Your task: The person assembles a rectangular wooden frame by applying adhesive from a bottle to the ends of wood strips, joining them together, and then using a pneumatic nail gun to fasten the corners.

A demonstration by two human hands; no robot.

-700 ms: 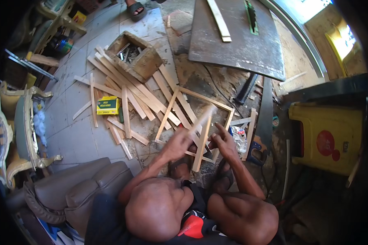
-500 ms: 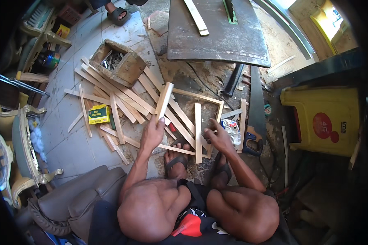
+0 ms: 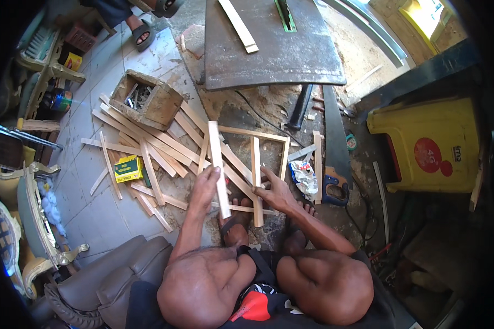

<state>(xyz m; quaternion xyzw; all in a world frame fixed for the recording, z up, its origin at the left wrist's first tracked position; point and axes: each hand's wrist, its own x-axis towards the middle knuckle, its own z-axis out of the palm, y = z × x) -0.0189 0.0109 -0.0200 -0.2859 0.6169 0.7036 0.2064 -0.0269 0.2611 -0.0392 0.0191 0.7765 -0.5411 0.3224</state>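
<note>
My left hand (image 3: 203, 189) grips a pale wooden strip (image 3: 219, 183) by its edge, holding it nearly upright in the view. A second wooden strip (image 3: 256, 156) stands alongside to the right, with the fingers of my right hand (image 3: 275, 191) closed around its middle. Beneath both strips lies a thin rectangular wooden frame (image 3: 285, 156) on the floor, partly hidden by them and by my hands. Many loose wooden strips (image 3: 153, 140) are heaped to the left of it, and one crosses under the frame area near my feet.
A wooden box (image 3: 167, 109) of metal bits rests on the heap, with a yellow-green carton (image 3: 128, 169) nearby. A handsaw (image 3: 335, 140), a crumpled packet (image 3: 304, 174) and a yellow plastic stool (image 3: 428, 151) are on the right. Ahead stands a dark worktable (image 3: 291, 60); another person's sandalled foot (image 3: 142, 36) is far left.
My left hand has turned its strip so it points lower and more upright. My right hand has moved left and closed on the second strip. The view has shifted slightly.
</note>
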